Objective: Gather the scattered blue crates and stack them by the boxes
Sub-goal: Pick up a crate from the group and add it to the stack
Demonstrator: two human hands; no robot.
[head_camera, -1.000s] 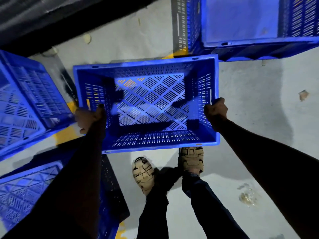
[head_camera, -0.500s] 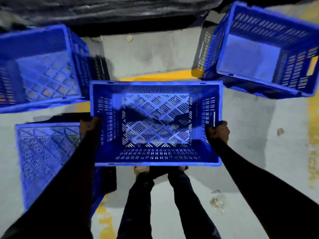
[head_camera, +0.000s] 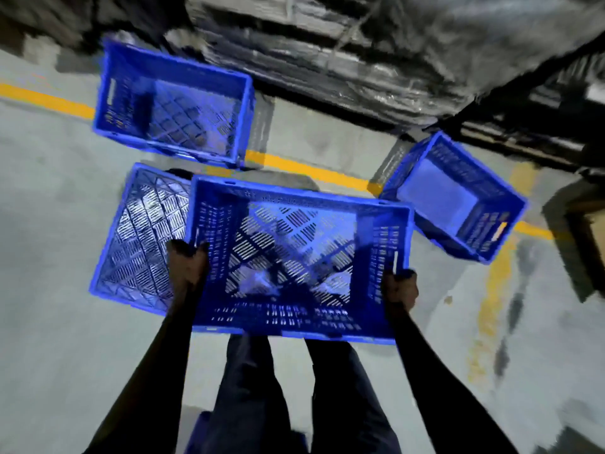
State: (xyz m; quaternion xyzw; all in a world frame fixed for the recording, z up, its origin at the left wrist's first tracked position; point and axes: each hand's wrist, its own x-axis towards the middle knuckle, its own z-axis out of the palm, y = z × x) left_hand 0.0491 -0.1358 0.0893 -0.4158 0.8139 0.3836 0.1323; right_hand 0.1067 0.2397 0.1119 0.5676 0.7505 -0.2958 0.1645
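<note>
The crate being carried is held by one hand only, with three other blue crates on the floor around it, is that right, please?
Not quite: the head view shows both hands on the carried crate, the left hand at its left wall and the right hand at its right wall. The rest stands: three other blue crates lie on the floor around it.

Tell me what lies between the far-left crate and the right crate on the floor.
In the head view, between the far-left crate and the right crate: bare grey floor crossed by a yellow line. No crate lies there.
</note>
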